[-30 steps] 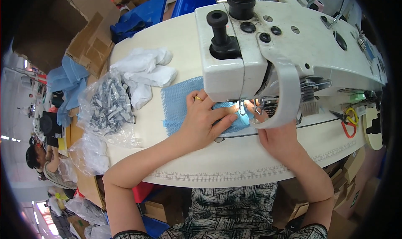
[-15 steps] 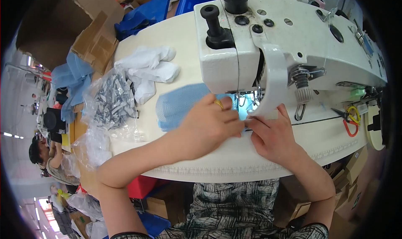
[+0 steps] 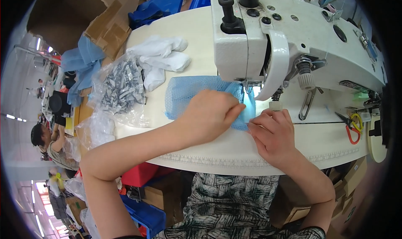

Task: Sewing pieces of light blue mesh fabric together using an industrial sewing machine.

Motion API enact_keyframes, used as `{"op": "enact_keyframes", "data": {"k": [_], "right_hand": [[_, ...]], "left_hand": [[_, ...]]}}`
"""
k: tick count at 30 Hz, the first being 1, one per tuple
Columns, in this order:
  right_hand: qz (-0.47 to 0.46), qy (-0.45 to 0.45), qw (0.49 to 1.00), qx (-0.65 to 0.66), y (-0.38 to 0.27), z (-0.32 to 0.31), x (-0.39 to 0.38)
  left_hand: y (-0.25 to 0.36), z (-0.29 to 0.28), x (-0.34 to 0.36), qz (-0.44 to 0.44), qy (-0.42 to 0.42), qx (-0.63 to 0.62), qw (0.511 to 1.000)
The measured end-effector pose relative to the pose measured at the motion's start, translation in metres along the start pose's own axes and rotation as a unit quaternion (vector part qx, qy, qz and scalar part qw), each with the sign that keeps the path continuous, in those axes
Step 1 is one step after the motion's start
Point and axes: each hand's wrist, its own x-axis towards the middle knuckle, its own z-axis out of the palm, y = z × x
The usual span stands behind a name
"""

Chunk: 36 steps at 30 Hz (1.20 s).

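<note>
A piece of light blue mesh fabric lies flat on the white sewing table, its right end under the needle area of a white sewing machine. My left hand rests over the mesh just left of the needle, fingers curled in; whatever its fingertips pinch is hidden. With thumb and fingers pressed together, my right hand grips the near right edge of the mesh, in front of the presser foot. The machine's lamp lights the fabric between my hands.
Left of the mesh lie white cloth pieces and a clear bag of small grey-and-white labels. Scissors with red and yellow handles lie at the right. An open cardboard box stands far left, and a co-worker sits beyond.
My left hand has drawn slightly left, away from my right fingertips, its fingers curling. More mesh shows between my hands. The whole view has shifted a little.
</note>
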Motion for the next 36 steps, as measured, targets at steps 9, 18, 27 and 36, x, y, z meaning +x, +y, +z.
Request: {"op": "enact_keyframes", "data": {"k": [9,18,27,36], "right_hand": [[-0.072,0.088,0.993,-0.011,-0.006,0.006,0.006],[-0.052,0.064,0.997,0.001,-0.007,0.003,-0.001],[0.082,0.028,0.996,-0.007,-0.003,0.000,-0.001],[0.104,0.024,0.994,0.006,-0.004,0.000,0.001]], "left_hand": [[0.005,0.033,0.024,-0.305,-0.050,-0.261,0.914],[0.004,0.041,0.016,-0.360,-0.018,-0.331,0.872],[0.010,0.027,0.018,-0.380,-0.038,-0.347,0.856],[0.003,0.033,0.018,-0.354,-0.044,-0.288,0.889]]}}
